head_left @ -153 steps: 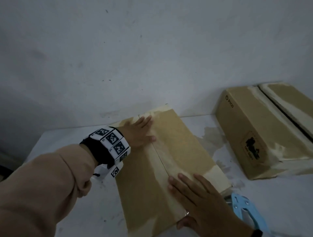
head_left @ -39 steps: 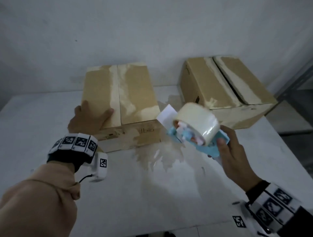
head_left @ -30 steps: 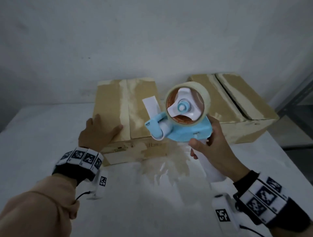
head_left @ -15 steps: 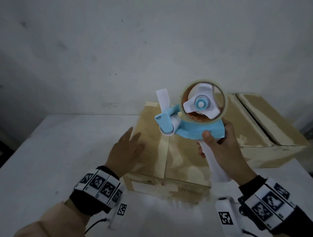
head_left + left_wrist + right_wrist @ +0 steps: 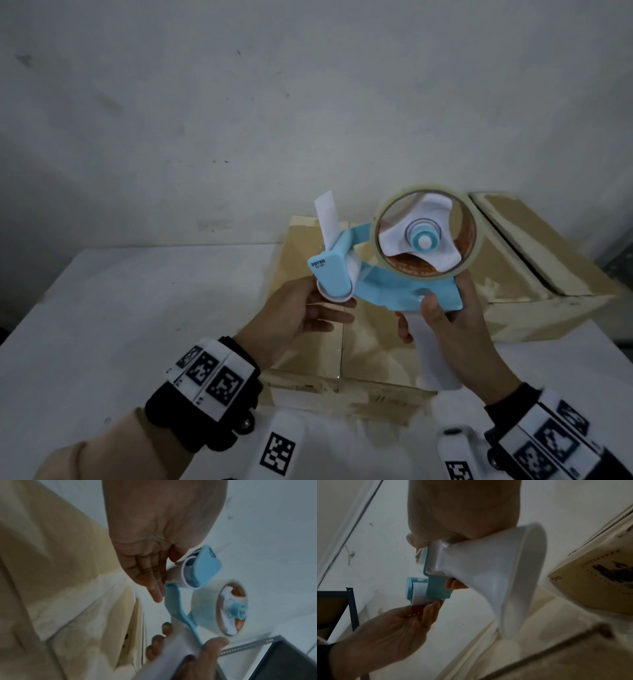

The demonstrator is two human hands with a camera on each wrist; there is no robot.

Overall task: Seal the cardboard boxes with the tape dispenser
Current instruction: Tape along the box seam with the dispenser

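Observation:
My right hand [image 5: 445, 325] grips the white handle [image 5: 488, 568] of a light blue tape dispenser [image 5: 387, 287] and holds it up above the near cardboard box [image 5: 370, 349]. The tape roll [image 5: 476, 222] faces me side-on. A white tab [image 5: 327, 219] sticks up at the front. My left hand [image 5: 308, 311] is raised under the dispenser's front roller [image 5: 204, 566]. Its straight fingers [image 5: 431, 609] touch the white roller from below, with the thumb behind it. The box's top flaps are closed, and their seam runs towards me. A second box [image 5: 513, 274] lies behind on the right.
Both boxes sit on a white table [image 5: 137, 325] against a white wall. The table's left corner is at the far left. A dark metal shelf frame [image 5: 351, 601] stands beyond the table. The second box [image 5: 599, 582] has a printed logo on its side.
My left hand has left the near box's top and come up to the dispenser's roller. The right hand has kept the dispenser raised over the box. My view has moved closer.

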